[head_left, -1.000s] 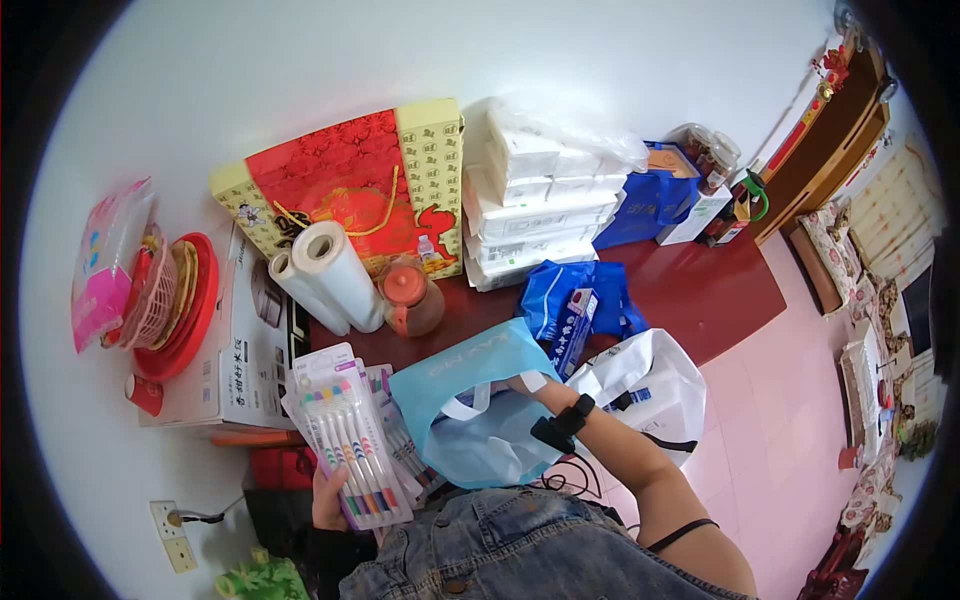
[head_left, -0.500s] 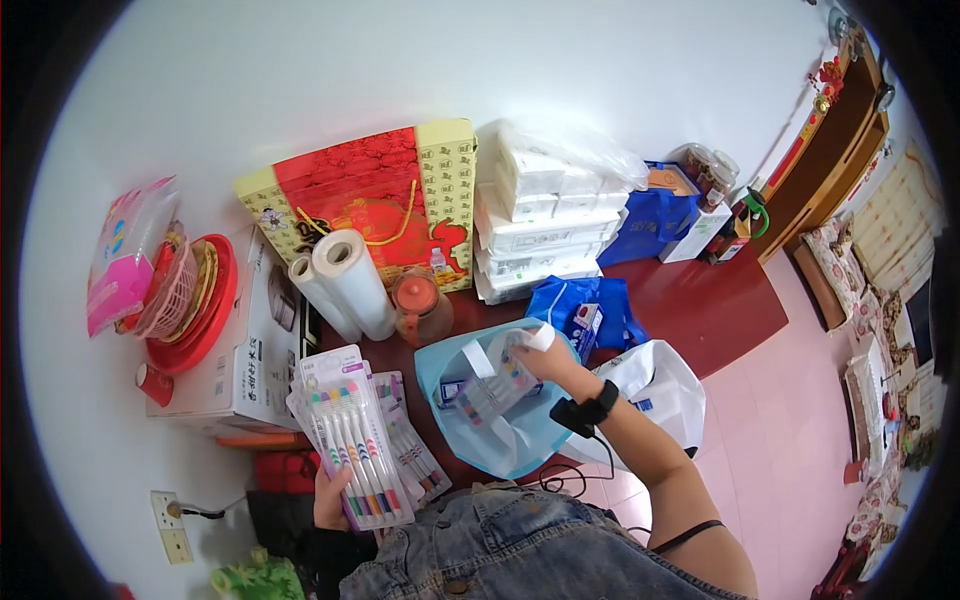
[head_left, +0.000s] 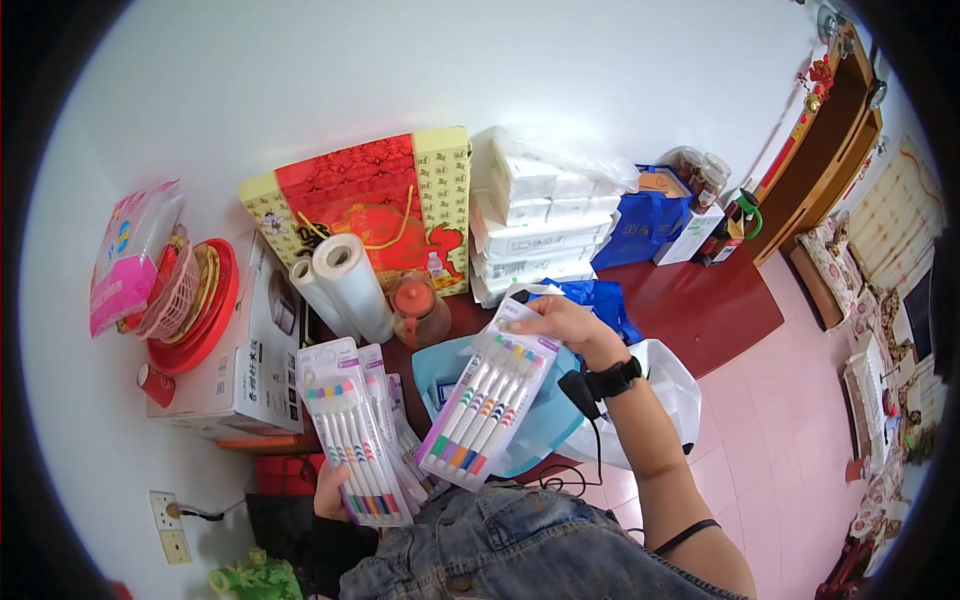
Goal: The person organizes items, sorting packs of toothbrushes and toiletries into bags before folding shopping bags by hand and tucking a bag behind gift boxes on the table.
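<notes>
The toothbrush pack (head_left: 488,400), as we judge it from the coloured brushes under clear plastic, hangs from our right hand (head_left: 562,322), in front of the light blue bag (head_left: 548,432) and covering a part of its mouth. The right fingers and thumb are closed narrowly on the top of the card, so almost the whole length of the pack is below the grip. Its long axis runs slantwise, from the upper right, where we hold it, to the lower left, near our denim garment (head_left: 490,545). Our left hand (head_left: 332,490) is also not free: it grips the left edge, near the lower end, of a second pack (head_left: 350,430), although we cannot tell how the fingers lie behind it. This second pack leans the opposite way, from upper left to lower right, so the two long axes come closer towards our body. Between them, partly covered, we see further packs (head_left: 380,380). The first pack lies to the right of the left hand, and its lower end is the part nearer to this hand, while its upper end belongs to the right; whether its lower corner touches the packs beside it, we cannot tell.
</notes>
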### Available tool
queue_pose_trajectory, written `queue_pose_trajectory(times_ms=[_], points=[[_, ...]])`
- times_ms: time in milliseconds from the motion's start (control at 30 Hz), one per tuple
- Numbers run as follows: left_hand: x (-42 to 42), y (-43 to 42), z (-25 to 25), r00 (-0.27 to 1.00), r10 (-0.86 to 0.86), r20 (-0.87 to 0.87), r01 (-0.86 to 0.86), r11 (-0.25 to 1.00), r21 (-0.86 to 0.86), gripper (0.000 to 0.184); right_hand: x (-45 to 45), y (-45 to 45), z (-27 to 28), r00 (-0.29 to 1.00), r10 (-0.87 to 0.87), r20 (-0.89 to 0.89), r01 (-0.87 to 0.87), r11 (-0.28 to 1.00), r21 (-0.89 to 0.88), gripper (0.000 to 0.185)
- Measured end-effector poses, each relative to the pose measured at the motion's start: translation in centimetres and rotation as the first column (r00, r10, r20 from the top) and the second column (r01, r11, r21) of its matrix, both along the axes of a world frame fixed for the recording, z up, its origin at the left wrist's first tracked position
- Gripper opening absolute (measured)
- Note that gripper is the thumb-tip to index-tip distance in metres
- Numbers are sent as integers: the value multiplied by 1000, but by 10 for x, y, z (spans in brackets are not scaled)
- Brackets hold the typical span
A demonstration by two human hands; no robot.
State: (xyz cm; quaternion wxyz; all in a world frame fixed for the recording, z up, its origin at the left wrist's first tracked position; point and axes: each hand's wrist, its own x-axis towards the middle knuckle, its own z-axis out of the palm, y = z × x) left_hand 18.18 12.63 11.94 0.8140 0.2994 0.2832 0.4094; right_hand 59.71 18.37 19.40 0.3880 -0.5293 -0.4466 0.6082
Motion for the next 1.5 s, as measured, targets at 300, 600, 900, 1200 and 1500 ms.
queue_pose_trajectory(times_ms=[300, 600, 900, 1200, 1500], points=[[18, 3, 11, 992, -101, 80, 100, 995, 15, 70, -33, 32, -22, 992, 124, 39, -124, 992, -8, 34], [23, 11, -6, 958, -279, 65, 279, 960, 15, 70, -75, 40, -33, 954, 258, 153, -264, 964, 23, 30], [-4, -4, -10, 999, -22, -29, 21, 999, -46, 59, -39, 1, -11, 771, 586, 249, -484, 794, -368, 40], [-31, -34, -22, 971, 203, 129, -176, 965, -192, 65, -25, -27, -246, 151, 79, 985, -297, 954, -31, 29], [-73, -40, -68, 976, 215, 44, -204, 963, -176, 69, -46, 2, -262, 512, -44, 858, -246, 949, 196, 31]])
